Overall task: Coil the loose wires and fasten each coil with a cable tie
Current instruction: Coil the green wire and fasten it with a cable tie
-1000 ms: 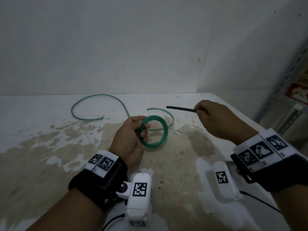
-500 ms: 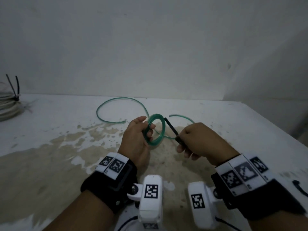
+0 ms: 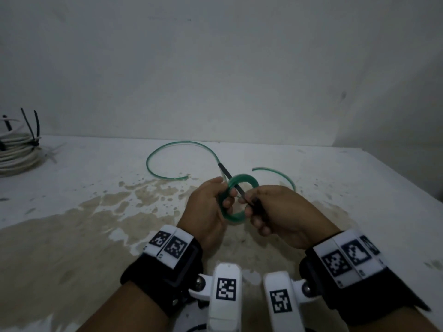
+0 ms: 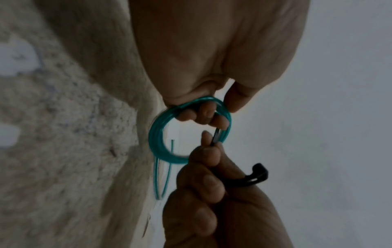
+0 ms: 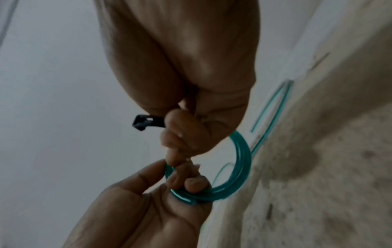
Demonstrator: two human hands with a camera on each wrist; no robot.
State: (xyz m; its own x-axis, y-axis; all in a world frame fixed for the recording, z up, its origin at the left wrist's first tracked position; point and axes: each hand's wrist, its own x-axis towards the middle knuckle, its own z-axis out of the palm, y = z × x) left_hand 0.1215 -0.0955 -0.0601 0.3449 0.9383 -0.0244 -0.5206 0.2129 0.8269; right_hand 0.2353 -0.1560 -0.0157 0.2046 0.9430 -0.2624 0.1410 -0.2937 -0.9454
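Note:
My left hand (image 3: 211, 207) grips a small coil of green wire (image 3: 239, 216) above the stained table, fingers curled through the ring (image 4: 159, 147). My right hand (image 3: 271, 212) pinches a black cable tie (image 3: 231, 178) whose thin end passes through the coil and points away to the far left. The tie's square head (image 5: 141, 122) sticks out behind the right fingers (image 4: 258, 174). The two hands almost touch at the coil (image 5: 239, 169). Two loose green wire ends (image 3: 167, 161) trail on the table behind the hands.
A white table (image 3: 335, 178) with brown stains meets a bare wall at the back. At the far left edge lies a coil of white cable (image 3: 16, 154) fastened with black ties (image 3: 32, 130).
My right hand came in from the right with the tie and pushed its thin end through the green coil. The head view swung left, bringing the white coil into sight.

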